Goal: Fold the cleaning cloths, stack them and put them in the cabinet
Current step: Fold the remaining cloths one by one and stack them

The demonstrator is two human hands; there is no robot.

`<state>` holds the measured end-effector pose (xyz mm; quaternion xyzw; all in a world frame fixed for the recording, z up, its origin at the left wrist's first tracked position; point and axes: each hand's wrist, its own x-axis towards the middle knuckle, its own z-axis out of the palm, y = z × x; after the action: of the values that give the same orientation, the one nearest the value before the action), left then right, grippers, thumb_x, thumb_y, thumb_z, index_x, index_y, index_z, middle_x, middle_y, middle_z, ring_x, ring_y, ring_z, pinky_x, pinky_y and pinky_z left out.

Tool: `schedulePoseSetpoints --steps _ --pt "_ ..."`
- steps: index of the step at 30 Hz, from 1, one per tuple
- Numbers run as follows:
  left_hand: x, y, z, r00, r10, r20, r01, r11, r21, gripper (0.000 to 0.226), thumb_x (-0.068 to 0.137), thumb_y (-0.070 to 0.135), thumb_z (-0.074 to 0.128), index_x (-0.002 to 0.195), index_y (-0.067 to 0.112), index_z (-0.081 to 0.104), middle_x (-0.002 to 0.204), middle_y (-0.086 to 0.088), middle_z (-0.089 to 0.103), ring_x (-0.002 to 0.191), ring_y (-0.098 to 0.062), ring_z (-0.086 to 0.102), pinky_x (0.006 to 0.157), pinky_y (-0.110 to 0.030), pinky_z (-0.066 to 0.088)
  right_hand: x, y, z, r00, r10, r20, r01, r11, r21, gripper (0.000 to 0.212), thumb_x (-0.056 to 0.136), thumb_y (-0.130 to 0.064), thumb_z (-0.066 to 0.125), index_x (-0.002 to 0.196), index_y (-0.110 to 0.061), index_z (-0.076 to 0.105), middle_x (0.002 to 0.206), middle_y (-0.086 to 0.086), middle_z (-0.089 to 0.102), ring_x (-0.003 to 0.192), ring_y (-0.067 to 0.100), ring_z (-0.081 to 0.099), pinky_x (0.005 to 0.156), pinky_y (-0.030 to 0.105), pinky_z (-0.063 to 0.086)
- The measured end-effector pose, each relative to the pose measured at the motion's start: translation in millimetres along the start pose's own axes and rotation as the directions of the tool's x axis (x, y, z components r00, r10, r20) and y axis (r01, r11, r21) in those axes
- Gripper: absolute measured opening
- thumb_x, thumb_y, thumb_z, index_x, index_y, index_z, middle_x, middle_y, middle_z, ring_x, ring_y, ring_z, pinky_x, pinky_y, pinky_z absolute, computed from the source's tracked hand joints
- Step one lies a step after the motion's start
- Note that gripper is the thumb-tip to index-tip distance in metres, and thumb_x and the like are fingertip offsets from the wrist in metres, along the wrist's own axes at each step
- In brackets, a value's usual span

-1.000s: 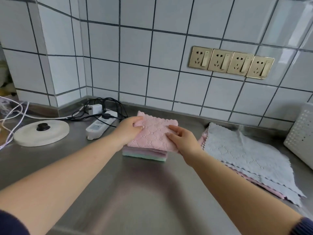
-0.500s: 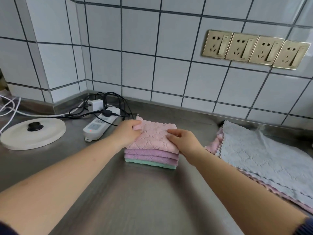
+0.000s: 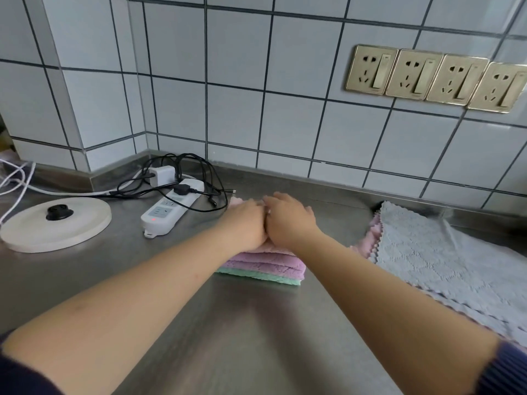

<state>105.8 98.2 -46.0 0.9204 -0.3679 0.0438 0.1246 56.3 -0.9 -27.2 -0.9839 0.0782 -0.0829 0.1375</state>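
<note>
Head view
Left hand: the left hand [image 3: 245, 223] lies palm down at the centre of the frame, pressed flat on the stack of folded cloths [image 3: 265, 263], fingers extended and together, gripping nothing.
Right hand: the right hand [image 3: 288, 220] lies palm down just beside the left one, their inner edges touching, also flat on the stack and closed round nothing.
Stack of folded cloths: it sits on the steel countertop [image 3: 251, 332] at mid-frame, under both hands. The visible front edge shows lilac layers over a green layer at the bottom; a pale pink corner shows beyond the left hand's fingers.
Unfolded cloths: at the right of the frame a grey cloth [image 3: 445, 266] with a scalloped edge lies spread flat; a pink cloth [image 3: 370, 235] peeks out from under its left edge. This pile is near the stack but apart from it.
Power strip: a white power strip [image 3: 171, 209] lies left of the hands, with a black plug and a white charger [image 3: 161, 175] in it and black cables [image 3: 196, 172] looped behind.
Kettle base: a round cream kettle base [image 3: 57, 223] with a black centre stands at the left edge.
Wall: white tiled wall [image 3: 228, 81] with dark grout; four brass-coloured wall sockets [image 3: 436, 78] in a row at the upper right.
Sleeves: dark blue sleeves [image 3: 504, 369] show at the lower corners.
</note>
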Motion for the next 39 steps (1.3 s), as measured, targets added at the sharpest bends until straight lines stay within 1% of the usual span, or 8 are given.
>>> schedulePoseSetpoints --steps 2,6,11,17,21,26,33,39 --pt "-1.3 -8.6 10.1 0.999 -0.026 0.038 0.025 1.000 0.016 0.035 0.092 0.028 0.041 0.123 0.019 0.053 0.132 -0.004 0.054 0.127 -0.025 0.045 0.104 -0.042 0.036 -1.4 5.4 12.8 0.993 0.030 0.114 -0.028 0.999 -0.017 0.040 0.095 -0.020 0.030 0.131 -0.024 0.046 0.141 0.003 0.041 0.134 0.029 0.032 0.108 0.058 0.018" --pt "-8.2 -28.2 20.5 0.985 -0.123 0.124 0.125 0.992 -0.003 0.055 0.097 0.038 0.024 0.150 0.024 0.012 0.159 0.006 0.005 0.146 -0.015 0.001 0.118 -0.045 0.012 -9.4 27.9 27.2 0.982 0.060 0.177 -0.073 0.995 0.067 0.044 0.099 -0.035 0.023 0.143 -0.030 0.031 0.156 -0.005 0.016 0.145 0.020 0.009 0.110 0.065 0.006" --pt "-15.1 -37.2 22.1 0.971 -0.190 0.146 0.200 0.978 -0.052 0.064 0.094 0.050 0.024 0.150 0.025 0.007 0.159 0.003 -0.003 0.146 -0.016 -0.003 0.118 -0.047 0.011 -16.3 41.5 30.9 0.971 0.158 0.181 -0.176 0.981 0.087 0.052 0.097 -0.050 0.021 0.147 -0.034 0.019 0.159 -0.003 0.007 0.145 0.025 0.012 0.112 0.063 0.006" --pt "-20.0 -10.3 2.4 0.978 -0.210 0.016 0.206 0.971 0.119 0.054 0.095 0.041 0.030 0.146 0.024 0.027 0.157 -0.002 0.018 0.145 -0.021 0.009 0.117 -0.045 0.013 -23.4 43.8 22.0 0.985 0.163 0.058 -0.166 0.984 0.058 0.046 0.097 -0.049 0.028 0.133 -0.027 0.043 0.138 0.009 0.046 0.125 0.032 0.043 0.108 0.051 0.029" --pt "-13.9 12.2 -13.8 0.985 -0.120 -0.120 0.127 0.990 0.053 0.039 0.094 0.029 0.039 0.131 0.024 0.050 0.139 -0.002 0.047 0.130 -0.023 0.039 0.106 -0.038 0.034 -44.3 63.2 2.4 0.988 0.126 -0.085 -0.120 0.990 0.077 0.041 0.098 -0.041 0.037 0.134 -0.026 0.047 0.140 0.005 0.043 0.125 0.027 0.046 0.107 0.041 0.033" --pt "-0.7 69.8 0.8 0.993 0.043 -0.112 -0.048 0.998 -0.046 0.031 0.093 0.034 0.046 0.120 0.028 0.060 0.127 0.001 0.056 0.121 -0.023 0.047 0.098 -0.035 0.040 -90.8 134.2 -29.8 0.964 0.102 -0.244 -0.076 0.991 0.112 0.035 0.097 -0.024 0.045 0.131 -0.021 0.053 0.142 -0.001 0.041 0.124 0.018 0.047 0.097 0.025 0.036" --pt "19.8 165.6 49.3 0.975 0.211 -0.065 -0.219 0.966 -0.141 0.029 0.092 0.029 0.049 0.115 0.017 0.063 0.118 -0.003 0.060 0.115 -0.024 0.052 0.093 -0.030 0.039 -168.2 247.1 -65.5 0.963 0.211 -0.169 -0.231 0.967 -0.105 0.027 0.094 -0.034 0.053 0.117 -0.025 0.063 0.123 -0.006 0.055 0.112 0.015 0.054 0.086 0.026 0.043" --pt "32.6 213.4 81.7 0.941 0.337 0.038 -0.327 0.932 -0.158 0.035 0.090 0.038 0.051 0.121 0.024 0.060 0.123 0.004 0.058 0.123 -0.017 0.048 0.103 -0.036 0.039 -201.8 291.4 -74.2 0.983 0.162 -0.082 -0.176 0.960 -0.218 0.032 0.093 -0.041 0.053 0.120 -0.027 0.063 0.115 -0.007 0.060 0.108 0.015 0.057 0.088 0.030 0.048"
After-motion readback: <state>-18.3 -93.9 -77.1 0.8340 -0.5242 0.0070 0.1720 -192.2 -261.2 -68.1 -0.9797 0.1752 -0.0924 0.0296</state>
